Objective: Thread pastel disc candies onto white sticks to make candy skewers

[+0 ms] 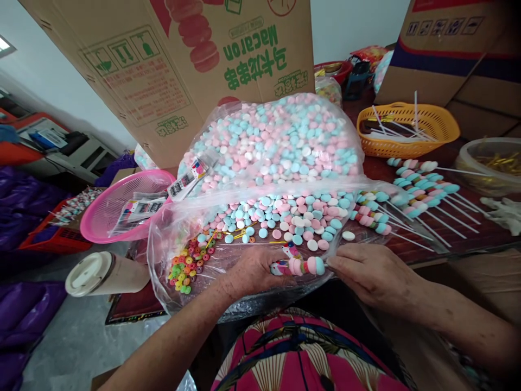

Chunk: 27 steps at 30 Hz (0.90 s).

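My left hand (254,270) is closed around a short row of pink, white and blue candy discs (303,265) strung together with a small printed tag at one end. My right hand (368,271) pinches the other end of that row, where a thin white stick seems to enter it. Both hands rest on the front edge of a large clear plastic bag (244,293) spread open before me. Loose pastel candies (293,214) lie inside it, and small bright ring candies (189,266) sit at its left corner. Behind rises a full heap of the same pastel candy (277,138).
Finished candy skewers (415,190) lie on the dark table to the right. An orange basket (407,130) holds white sticks. A pink basket (122,209) with printed tags stands left, a lidded paper cup (103,273) lies below it. Cardboard boxes (171,60) stand behind.
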Tool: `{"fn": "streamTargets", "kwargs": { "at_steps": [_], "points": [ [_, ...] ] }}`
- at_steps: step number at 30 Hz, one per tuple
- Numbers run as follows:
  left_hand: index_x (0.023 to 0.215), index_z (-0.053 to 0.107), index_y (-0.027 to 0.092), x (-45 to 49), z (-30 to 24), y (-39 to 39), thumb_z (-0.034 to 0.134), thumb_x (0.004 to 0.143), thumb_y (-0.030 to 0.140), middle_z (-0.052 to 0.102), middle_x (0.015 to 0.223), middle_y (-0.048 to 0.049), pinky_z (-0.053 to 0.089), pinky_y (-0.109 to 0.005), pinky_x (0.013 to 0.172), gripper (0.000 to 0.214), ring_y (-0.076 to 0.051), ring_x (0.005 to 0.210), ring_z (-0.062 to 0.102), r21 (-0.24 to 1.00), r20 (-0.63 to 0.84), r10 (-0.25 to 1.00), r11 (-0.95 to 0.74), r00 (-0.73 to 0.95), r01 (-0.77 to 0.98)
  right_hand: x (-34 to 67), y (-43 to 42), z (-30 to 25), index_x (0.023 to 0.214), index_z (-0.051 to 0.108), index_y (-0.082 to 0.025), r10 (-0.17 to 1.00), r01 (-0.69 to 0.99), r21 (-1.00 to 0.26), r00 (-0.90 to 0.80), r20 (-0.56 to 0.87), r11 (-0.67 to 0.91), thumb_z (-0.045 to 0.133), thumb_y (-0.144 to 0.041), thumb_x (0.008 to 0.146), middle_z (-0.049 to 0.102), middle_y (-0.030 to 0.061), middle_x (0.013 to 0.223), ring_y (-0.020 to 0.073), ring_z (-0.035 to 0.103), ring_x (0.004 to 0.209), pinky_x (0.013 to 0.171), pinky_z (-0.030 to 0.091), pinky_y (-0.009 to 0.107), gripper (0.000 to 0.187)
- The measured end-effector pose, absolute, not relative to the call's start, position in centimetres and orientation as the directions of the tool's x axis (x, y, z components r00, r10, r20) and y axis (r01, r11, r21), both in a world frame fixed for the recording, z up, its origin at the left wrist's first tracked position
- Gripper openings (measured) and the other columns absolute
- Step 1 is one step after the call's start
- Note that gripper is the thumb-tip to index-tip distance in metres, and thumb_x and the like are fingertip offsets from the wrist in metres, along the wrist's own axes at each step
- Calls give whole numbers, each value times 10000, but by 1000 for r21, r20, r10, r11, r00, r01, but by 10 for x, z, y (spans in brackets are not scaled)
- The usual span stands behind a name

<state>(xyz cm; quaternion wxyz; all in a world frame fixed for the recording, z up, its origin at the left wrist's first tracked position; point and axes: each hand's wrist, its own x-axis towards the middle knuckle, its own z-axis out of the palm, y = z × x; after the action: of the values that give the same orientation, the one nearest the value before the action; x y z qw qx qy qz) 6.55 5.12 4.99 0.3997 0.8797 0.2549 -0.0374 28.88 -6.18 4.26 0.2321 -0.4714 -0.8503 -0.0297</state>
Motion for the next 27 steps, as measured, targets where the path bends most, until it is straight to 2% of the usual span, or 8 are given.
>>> {"fn": "streamTargets", "kwargs": {
  "at_steps": [4, 7, 11, 17, 19, 21, 23, 27],
  "points": [
    [1108, 626, 277, 73, 50, 50, 672, 762, 430, 680, 1084, 15, 429, -281, 855, 381, -201, 957, 587, 698, -325, 366, -529, 872, 483, 291, -54, 50, 877, 619, -140, 655, 790, 49, -539, 530, 611, 404, -38, 861, 612, 47, 713, 168, 509, 653, 593, 369, 314, 239],
    [1034, 642, 242, 77, 52, 52, 708, 719, 416, 682, 945, 32, 443, -252, 768, 366, -180, 852, 587, 724, -393, 281, -492, 876, 483, 295, -46, 62, 876, 617, -151, 614, 742, 100, -615, 495, 662, 414, -51, 870, 613, 43, 713, 169, 483, 660, 597, 351, 323, 226],
    [936, 657, 193, 83, 53, 52, 741, 668, 393, 626, 754, 42, 425, -222, 635, 345, -143, 699, 554, 744, -450, 254, -424, 856, 517, 291, -44, 67, 784, 617, -163, 652, 695, -54, -642, 402, 717, 421, -56, 850, 597, 28, 664, 156, 477, 624, 570, 317, 309, 232],
    [901, 652, 177, 99, 40, 46, 703, 698, 324, 568, 620, 54, 417, -222, 530, 255, -105, 515, 528, 777, -516, 203, -299, 832, 554, 263, -43, 40, 750, 615, -167, 824, 780, -266, -523, 218, 566, 523, -108, 782, 592, 18, 693, 132, 487, 587, 511, 252, 266, 113],
    [1056, 623, 188, 96, 40, 47, 729, 680, 348, 623, 710, 36, 444, -240, 562, 422, -119, 547, 560, 788, -490, 242, -288, 838, 544, 262, -41, 35, 771, 624, -162, 841, 788, -294, -508, 187, 541, 542, -99, 762, 608, 31, 739, 141, 514, 637, 539, 287, 254, 104],
    [1264, 505, 207, 86, 43, 53, 786, 614, 421, 672, 893, -15, 474, -285, 681, 740, -174, 722, 616, 772, -442, 319, -341, 838, 537, 266, -39, 34, 768, 627, -154, 855, 799, -305, -490, 168, 518, 520, -57, 759, 609, 45, 755, 149, 529, 676, 576, 323, 251, 145],
    [1360, 406, 209, 71, 47, 59, 803, 587, 462, 667, 1037, -67, 464, -336, 791, 905, -235, 900, 612, 719, -425, 357, -425, 832, 550, 275, -37, 37, 739, 625, -152, 860, 808, -294, -481, 171, 511, 487, -26, 769, 592, 43, 718, 150, 523, 663, 587, 335, 253, 189],
    [1245, 537, 211, 52, 45, 59, 700, 745, 380, 654, 1140, -57, 434, -348, 891, 552, -242, 1021, 588, 749, -406, 284, -442, 869, 494, 284, -37, 42, 824, 644, -152, 845, 788, -310, -476, 243, 533, 456, -36, 803, 595, 50, 731, 160, 532, 669, 588, 359, 257, 222]
  ]
}}
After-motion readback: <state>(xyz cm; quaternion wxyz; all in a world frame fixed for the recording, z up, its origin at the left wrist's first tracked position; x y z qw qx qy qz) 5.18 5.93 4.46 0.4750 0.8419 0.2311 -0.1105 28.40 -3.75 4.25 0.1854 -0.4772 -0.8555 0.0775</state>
